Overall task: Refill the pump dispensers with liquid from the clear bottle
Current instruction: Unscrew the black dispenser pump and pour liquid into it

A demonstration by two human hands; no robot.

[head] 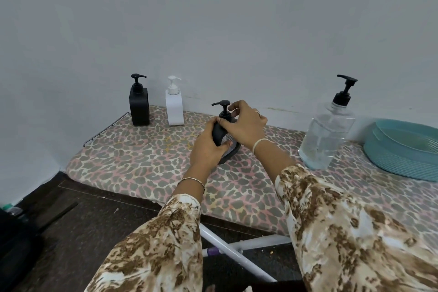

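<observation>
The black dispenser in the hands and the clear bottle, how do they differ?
The black dispenser is opaque and smaller, gripped by the left hand with the right hand at its pump. The clear bottle is see-through, taller, partly filled, and stands untouched. Both have black pump tops.

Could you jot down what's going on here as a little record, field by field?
Surface: leopard-print board
In hand: black dispenser, pump still on
Left hand: grips its body
Right hand: fingers round its pump neck
Clear bottle: upright to the right, partly full, pump on
Waiting by wall: black square dispenser, white dispenser
Far right: teal basket
</observation>
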